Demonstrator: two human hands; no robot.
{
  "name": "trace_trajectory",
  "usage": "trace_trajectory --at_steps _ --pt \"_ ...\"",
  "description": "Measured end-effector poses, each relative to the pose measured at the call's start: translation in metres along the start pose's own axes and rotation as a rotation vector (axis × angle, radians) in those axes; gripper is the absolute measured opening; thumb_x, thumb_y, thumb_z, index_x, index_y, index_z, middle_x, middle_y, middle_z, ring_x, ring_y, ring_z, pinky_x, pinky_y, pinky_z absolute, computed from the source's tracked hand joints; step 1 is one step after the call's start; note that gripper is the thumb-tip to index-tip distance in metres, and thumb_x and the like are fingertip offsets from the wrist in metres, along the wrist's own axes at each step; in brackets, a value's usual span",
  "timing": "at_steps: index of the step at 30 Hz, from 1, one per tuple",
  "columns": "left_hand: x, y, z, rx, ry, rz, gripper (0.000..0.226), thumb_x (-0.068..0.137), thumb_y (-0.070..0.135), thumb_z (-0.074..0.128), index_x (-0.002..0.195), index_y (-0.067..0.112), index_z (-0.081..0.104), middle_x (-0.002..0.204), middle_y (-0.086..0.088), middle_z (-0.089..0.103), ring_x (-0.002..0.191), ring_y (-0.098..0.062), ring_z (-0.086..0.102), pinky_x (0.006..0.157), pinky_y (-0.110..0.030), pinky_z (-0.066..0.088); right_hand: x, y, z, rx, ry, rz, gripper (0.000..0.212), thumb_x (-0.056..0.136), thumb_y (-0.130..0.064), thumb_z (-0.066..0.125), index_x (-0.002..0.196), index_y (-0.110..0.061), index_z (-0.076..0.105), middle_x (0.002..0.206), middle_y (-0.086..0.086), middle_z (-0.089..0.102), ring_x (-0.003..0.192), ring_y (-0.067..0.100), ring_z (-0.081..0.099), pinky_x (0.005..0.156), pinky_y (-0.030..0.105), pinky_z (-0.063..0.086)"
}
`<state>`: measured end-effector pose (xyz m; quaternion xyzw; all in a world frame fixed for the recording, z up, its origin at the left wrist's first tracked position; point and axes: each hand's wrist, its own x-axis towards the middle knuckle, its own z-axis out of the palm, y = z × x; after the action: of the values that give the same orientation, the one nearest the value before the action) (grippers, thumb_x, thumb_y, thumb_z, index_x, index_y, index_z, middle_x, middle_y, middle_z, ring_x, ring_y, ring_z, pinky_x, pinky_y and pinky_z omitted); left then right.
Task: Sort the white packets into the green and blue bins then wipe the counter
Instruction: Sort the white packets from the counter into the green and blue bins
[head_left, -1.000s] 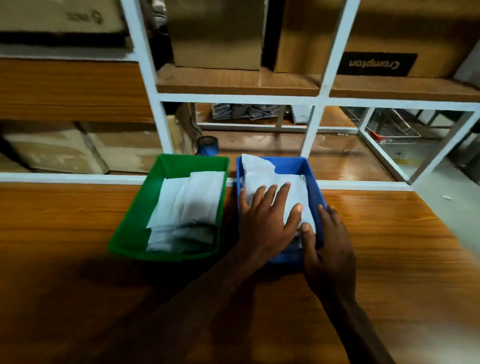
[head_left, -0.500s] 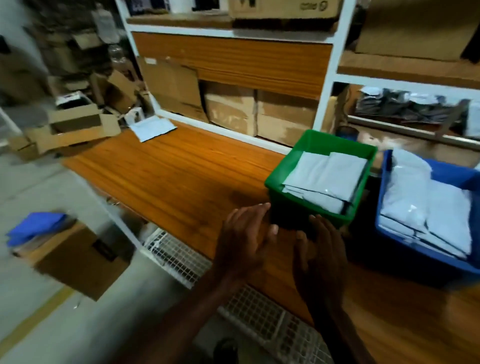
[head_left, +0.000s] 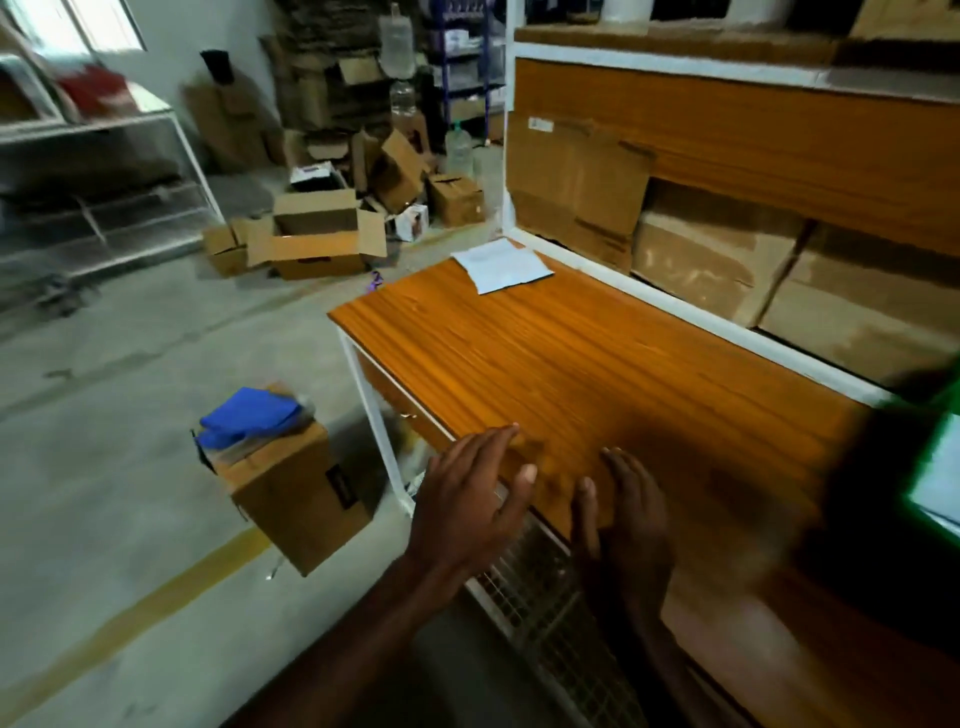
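Note:
My left hand (head_left: 470, 499) hovers over the front edge of the wooden counter (head_left: 597, 353), fingers spread and empty. Just to its right, my right hand (head_left: 631, 525) is flat above the counter, also empty. At the far right edge only a blurred corner of the green bin (head_left: 935, 467) shows, with a white packet (head_left: 943, 475) inside. The blue bin is out of view. One white packet or sheet (head_left: 501, 265) lies at the counter's far left end.
A cardboard box (head_left: 296, 493) topped by a blue cloth (head_left: 249, 421) stands on the floor left of the counter. Open cardboard boxes (head_left: 317, 239) litter the floor behind. Boxes fill the shelf (head_left: 727, 260) behind the counter. A wire rack (head_left: 550, 597) sits under the counter's front.
My view has swung left, away from the bins. Both hands left the blue bin and now hover empty over the counter's front edge; the blue bin has gone out of view.

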<state>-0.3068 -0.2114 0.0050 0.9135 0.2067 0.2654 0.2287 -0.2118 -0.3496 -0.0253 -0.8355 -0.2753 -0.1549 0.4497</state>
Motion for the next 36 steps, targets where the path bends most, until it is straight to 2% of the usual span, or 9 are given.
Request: trace_trajectory --at_steps 4,12,16,18,23,27,30,33,36 --pt "0.039 -0.063 -0.019 0.006 -0.004 -0.02 0.045 0.1 0.054 0.039 0.139 0.033 0.044 0.137 0.011 0.055 0.126 -0.006 0.046 0.106 -0.034 0.037 0.035 -0.043 0.069 0.012 -0.02 0.018 0.052 0.097 -0.044 0.044 0.132 -0.008 0.059 0.132 0.014 0.061 0.118 0.025 0.058 0.089 0.029 0.042" --pt "0.149 -0.161 -0.021 -0.014 -0.027 -0.063 0.062 0.096 0.063 0.027 0.144 0.028 0.044 0.144 0.005 0.052 0.133 -0.014 0.044 0.109 -0.038 0.035 0.125 -0.07 0.193 -0.013 -0.017 0.002 0.051 0.096 -0.042 0.048 0.131 -0.007 0.059 0.132 0.019 0.059 0.117 0.031 0.058 0.089 0.032 0.043" --pt "0.219 -0.205 -0.009 0.008 -0.038 -0.025 0.061 0.097 0.061 0.028 0.144 0.027 0.045 0.144 0.004 0.052 0.134 -0.016 0.043 0.108 -0.033 0.029 0.178 -0.066 0.253 -0.073 -0.081 0.11 0.065 0.096 -0.056 0.038 0.141 -0.012 0.051 0.144 0.02 0.051 0.127 0.036 0.053 0.097 0.048 0.048" --pt "0.254 -0.227 -0.006 0.019 -0.049 -0.005 0.057 0.098 0.058 0.031 0.143 0.025 0.046 0.143 0.003 0.053 0.133 -0.017 0.044 0.106 -0.03 0.028 0.206 -0.068 0.283 -0.108 -0.086 0.136 0.072 0.094 -0.063 0.031 0.144 -0.014 0.049 0.147 0.018 0.049 0.131 0.036 0.05 0.102 0.054 0.047" --pt "0.335 -0.269 0.001 0.016 -0.105 0.043 0.056 0.099 0.056 0.035 0.143 0.024 0.045 0.145 0.001 0.052 0.135 -0.017 0.042 0.107 -0.025 0.021 0.27 -0.072 0.344 -0.167 -0.077 0.191 0.084 0.089 -0.071 0.022 0.149 -0.016 0.042 0.154 0.014 0.043 0.141 0.033 0.041 0.11 0.046 0.034" --pt "0.399 -0.302 0.02 -0.029 -0.167 0.105 0.054 0.098 0.054 0.036 0.139 0.021 0.049 0.14 -0.003 0.056 0.13 -0.021 0.048 0.111 -0.038 0.034 0.318 -0.063 0.389 -0.207 -0.082 0.286 0.078 0.089 -0.07 0.026 0.15 -0.023 0.041 0.159 0.006 0.035 0.146 0.027 0.032 0.115 0.046 0.031" --pt "0.449 -0.33 0.044 -0.097 -0.229 0.178 0.052 0.098 0.056 0.034 0.13 0.021 0.055 0.125 -0.003 0.064 0.115 -0.021 0.058 0.099 -0.043 0.048 0.348 -0.051 0.42 -0.218 -0.025 0.344 0.073 0.092 -0.066 0.029 0.148 -0.022 0.043 0.16 0.007 0.034 0.146 0.027 0.03 0.116 0.046 0.033" --pt "0.489 -0.351 0.068 -0.095 -0.191 0.3 0.049 0.098 0.048 0.04 0.127 0.013 0.059 0.12 -0.01 0.067 0.108 -0.029 0.064 0.094 -0.044 0.052 0.371 -0.035 0.447 -0.302 -0.002 0.437 0.062 0.098 -0.057 0.034 0.15 -0.023 0.039 0.162 0.008 0.03 0.148 0.028 0.026 0.117 0.048 0.031" --pt "0.53 -0.362 0.087 -0.125 -0.252 0.375 0.042 0.099 0.04 0.049 0.133 0.015 0.056 0.129 -0.009 0.063 0.117 -0.025 0.06 0.101 -0.041 0.049 0.398 -0.021 0.469 -0.398 -0.022 0.542 0.066 0.097 -0.06 0.027 0.152 -0.025 0.033 0.163 0.011 0.026 0.149 0.031 0.024 0.118 0.048 0.028"
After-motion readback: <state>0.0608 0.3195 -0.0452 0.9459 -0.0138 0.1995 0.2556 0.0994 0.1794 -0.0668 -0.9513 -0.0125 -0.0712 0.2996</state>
